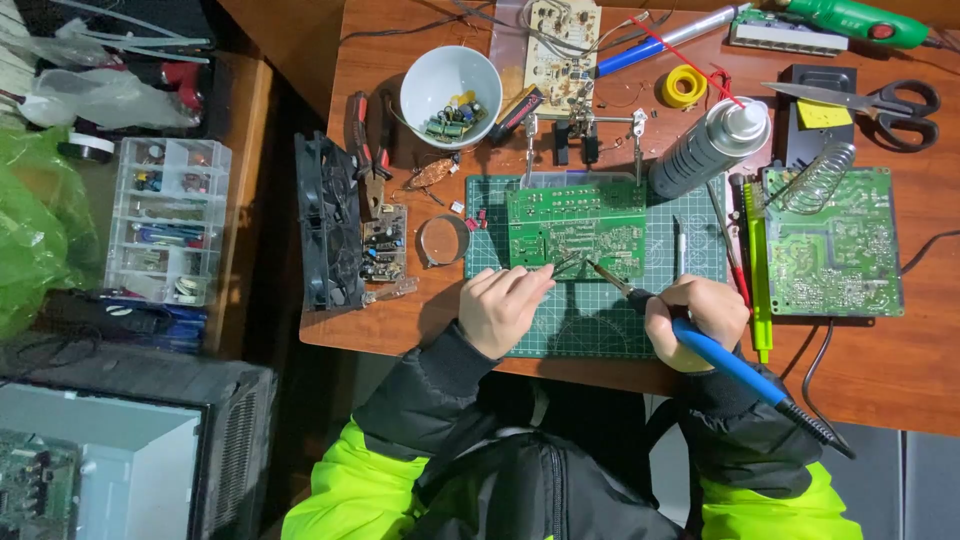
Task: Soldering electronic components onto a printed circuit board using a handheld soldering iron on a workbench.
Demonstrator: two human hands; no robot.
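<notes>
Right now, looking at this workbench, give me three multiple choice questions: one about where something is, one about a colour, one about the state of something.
1. Where does the white bowl stand?
A. on the wooden desk, above the green cutting mat
B. on the floor
C. inside the clear parts organiser

2. What colour is the handle of the soldering iron?
A. red
B. blue
C. white

3. What is the right hand doing?
A. resting flat on the desk
B. lifting the scissors
C. gripping the soldering iron

Answers: 1 A, the bowl sits on the desk's far side beyond the mat. 2 B, the grip is bright blue. 3 C, the fingers wrap the handle, tip at the green circuit board.
</notes>
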